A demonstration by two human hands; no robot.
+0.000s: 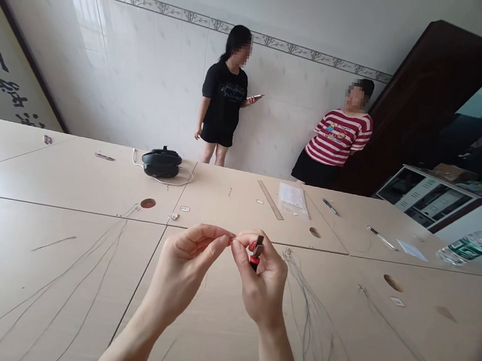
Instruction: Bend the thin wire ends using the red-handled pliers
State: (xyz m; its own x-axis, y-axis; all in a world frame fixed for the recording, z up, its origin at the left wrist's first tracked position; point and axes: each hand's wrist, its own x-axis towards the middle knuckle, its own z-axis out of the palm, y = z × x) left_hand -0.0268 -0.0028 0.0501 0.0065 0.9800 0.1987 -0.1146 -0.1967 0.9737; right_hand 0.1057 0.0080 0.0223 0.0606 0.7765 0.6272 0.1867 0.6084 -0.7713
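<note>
My left hand [184, 267] is closed, thumb and forefinger pinched on something too small to make out. Its fingertips meet those of my right hand [261, 285] above the table. Tucked in my right hand is a pair of small pliers [257, 251] with red and black handles, the metal jaws pointing up. That hand's thumb and forefinger also pinch at the tiny piece. To the right of it lies a bundle of thin grey wires [309, 306] with small ends. Several more thin wires [103, 251] spread across the table on the left.
Across the wooden table [69, 183] lie a black headset [162, 162] with a white cable, a ruler [270, 200], a plastic bag [295, 200], pens [331, 207] and a water bottle [474, 245]. Cable holes [148, 203] pierce the tabletop. Two people stand behind it.
</note>
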